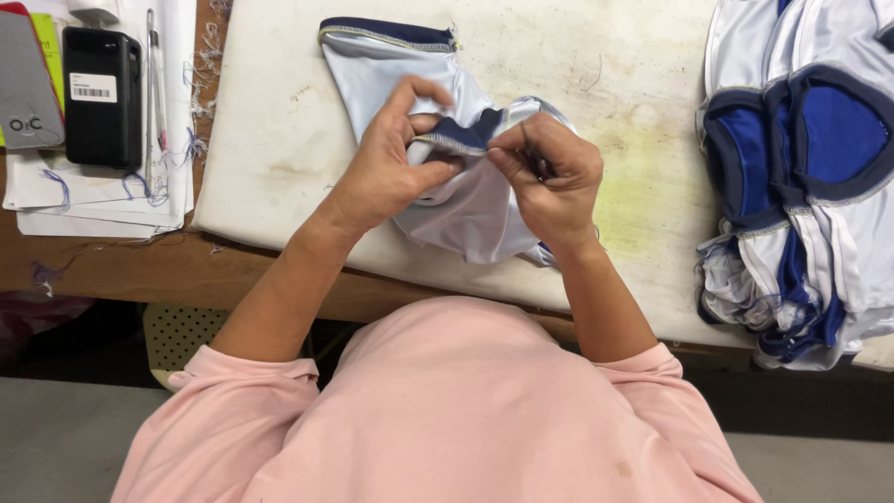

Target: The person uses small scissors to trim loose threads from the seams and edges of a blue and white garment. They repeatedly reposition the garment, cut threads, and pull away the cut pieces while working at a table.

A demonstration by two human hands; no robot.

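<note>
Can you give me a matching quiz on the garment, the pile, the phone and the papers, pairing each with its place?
Things:
1. garment
2. pile of garments
3. black phone
4. papers

Places:
A. far left, on the papers
B. right edge of the pad
C. pinched by left hand and right hand
D. under the phone, left of the pad

Pairs: 1-C, 2-B, 3-A, 4-D

The garment (466,200) is smooth, slightly glossy cloth; the desk (279,140) pad looks matt and stained; the phone (101,93) is glossy plastic.
</note>
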